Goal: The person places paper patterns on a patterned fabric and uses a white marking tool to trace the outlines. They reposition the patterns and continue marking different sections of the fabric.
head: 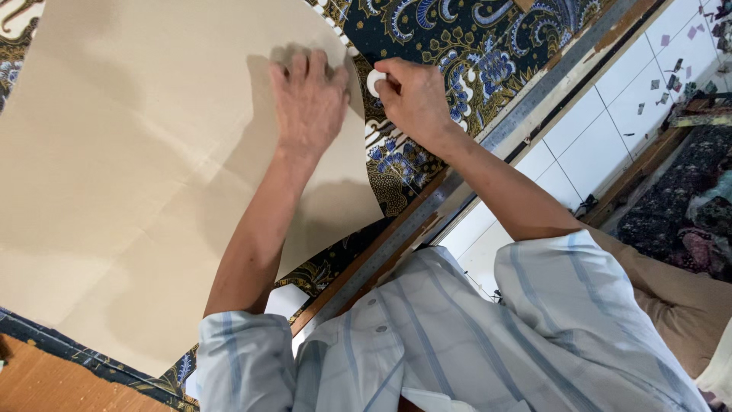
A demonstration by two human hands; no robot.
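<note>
Chalk (pixel 375 82), a small white piece, sits pinched in my right hand (pixel 415 99) at the curved edge of the paper pattern (pixel 137 175), which lies on the batik cloth (pixel 457 53). My left hand (pixel 309 99) presses flat, fingers spread, on the pattern. I'd judge firm pressure near the chalk keeps the traced line true.

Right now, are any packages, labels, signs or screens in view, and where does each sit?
None in view. The left hand presses a plain beige paper pattern on dark blue patterned fabric; the right hand pinches a small white piece.
</note>
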